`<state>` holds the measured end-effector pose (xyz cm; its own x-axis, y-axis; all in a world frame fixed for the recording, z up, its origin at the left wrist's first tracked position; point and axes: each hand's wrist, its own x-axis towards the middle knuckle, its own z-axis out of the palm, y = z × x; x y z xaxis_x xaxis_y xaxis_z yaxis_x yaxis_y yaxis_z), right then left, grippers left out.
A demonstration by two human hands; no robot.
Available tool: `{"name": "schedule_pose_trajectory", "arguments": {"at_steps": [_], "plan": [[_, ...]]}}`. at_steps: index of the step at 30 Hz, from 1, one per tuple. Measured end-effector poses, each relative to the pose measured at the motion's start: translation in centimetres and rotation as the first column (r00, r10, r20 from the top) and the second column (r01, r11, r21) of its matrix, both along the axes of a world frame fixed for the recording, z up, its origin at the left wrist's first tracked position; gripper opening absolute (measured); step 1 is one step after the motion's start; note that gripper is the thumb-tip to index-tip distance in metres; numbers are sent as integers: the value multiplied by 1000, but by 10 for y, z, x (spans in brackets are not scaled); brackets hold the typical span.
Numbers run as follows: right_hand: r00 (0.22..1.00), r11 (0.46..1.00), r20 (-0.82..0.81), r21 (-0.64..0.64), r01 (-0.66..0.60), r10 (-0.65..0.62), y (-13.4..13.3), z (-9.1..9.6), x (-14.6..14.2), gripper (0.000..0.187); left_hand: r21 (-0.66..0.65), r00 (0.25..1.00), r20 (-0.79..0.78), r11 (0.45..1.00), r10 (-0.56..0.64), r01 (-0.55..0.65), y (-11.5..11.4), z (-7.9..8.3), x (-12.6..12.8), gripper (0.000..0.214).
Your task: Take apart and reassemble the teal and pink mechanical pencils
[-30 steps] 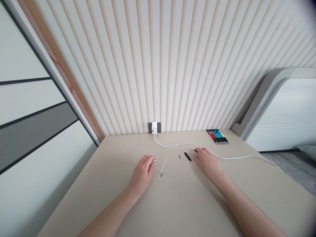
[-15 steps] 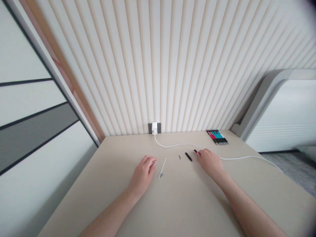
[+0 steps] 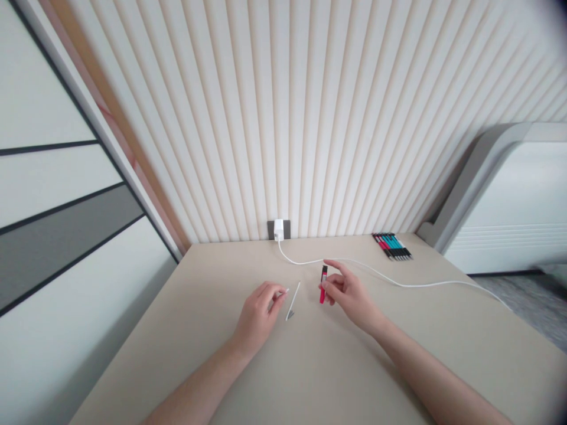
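My right hand [image 3: 348,292] pinches a red pen barrel [image 3: 323,286] with a black end between thumb and fingers, index finger stretched out past it. The barrel stands nearly upright in view, above the table. My left hand [image 3: 259,313] is closed in a pinch, and a small pale tip [image 3: 287,290] shows at its fingertips; its kind is too small to tell. Just right of that hand a thin white pen refill [image 3: 293,300] lies slantwise on the table. Beside the refill's near end is a small grey piece [image 3: 290,314].
A row of several red, teal and black pens [image 3: 393,247] lies at the back right of the beige table [image 3: 274,378]. A white charger [image 3: 279,229] sits in the wall socket, its cable [image 3: 416,286] running rightward across the table behind my right hand.
My right hand has lifted the red pen barrel and brought it left, toward the middle. The black grip piece and tiny grey part seen there before are now hidden. My left hand has barely moved.
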<state>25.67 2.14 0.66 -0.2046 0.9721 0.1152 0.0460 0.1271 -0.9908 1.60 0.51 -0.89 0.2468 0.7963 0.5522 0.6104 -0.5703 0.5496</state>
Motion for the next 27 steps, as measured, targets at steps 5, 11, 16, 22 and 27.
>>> {"name": "schedule_pose_trajectory", "arguments": {"at_steps": [5, 11, 16, 22, 27], "plan": [[955, 982, -287, -143, -123, 77, -8, -3, -14, 46, 28, 997, -54, 998, -49, 51, -3, 4, 4, 6], [900, 953, -431, -245, -177, 56, -11, 0, -14, 38, 44, 993, -84, 996, -78, 82, -6, 3, 8, 4], [887, 939, -456, -273, -208, 64, -14, 3, -16, 39, 109, 992, -70, 988, -100, 107, -7, 3, 7, 5], [866, 919, -483, -271, -288, 129, -17, 6, -16, 33, 186, 982, -64, 965, -175, 184, -10, 10, 8, 10], [830, 890, -524, -266, -370, 188, -18, -2, -21, 29, 256, 973, 9, 941, -230, 220, -13, 14, 7, 14]]}}
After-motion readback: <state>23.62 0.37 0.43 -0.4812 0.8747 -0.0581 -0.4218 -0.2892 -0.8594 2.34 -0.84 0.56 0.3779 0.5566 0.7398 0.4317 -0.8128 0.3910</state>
